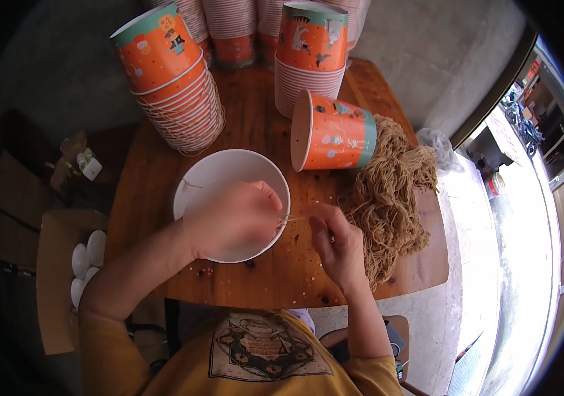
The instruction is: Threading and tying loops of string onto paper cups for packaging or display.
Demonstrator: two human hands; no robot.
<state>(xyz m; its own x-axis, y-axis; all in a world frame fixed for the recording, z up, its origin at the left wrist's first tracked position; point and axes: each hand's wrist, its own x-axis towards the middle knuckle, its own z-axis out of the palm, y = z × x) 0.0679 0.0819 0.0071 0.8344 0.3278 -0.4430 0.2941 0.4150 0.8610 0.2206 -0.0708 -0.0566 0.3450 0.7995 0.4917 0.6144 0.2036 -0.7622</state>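
A white-lined paper bucket [232, 165] stands on the table before me, its open mouth facing up. My left hand [232, 218] is over that mouth, blurred by motion, with its fingers mostly hidden near the right side of the rim. Just outside the rim, my right hand [338, 241] pinches a thin tan string [295, 218] between thumb and fingers. The string runs across to the rim by my left hand. A short bit of twine [193, 185] shows at the bucket's left inner wall. Beside my right hand lies a heap of tan twine [391, 204].
An orange paper bucket [328, 132] lies on its side against the twine. Farther back rise two stacks of buckets, a leaning left one [173, 86] with strings hanging and a right one [311, 53]. Beads dot the wooden table [249, 284]. A cardboard box [57, 284] holds white round pieces.
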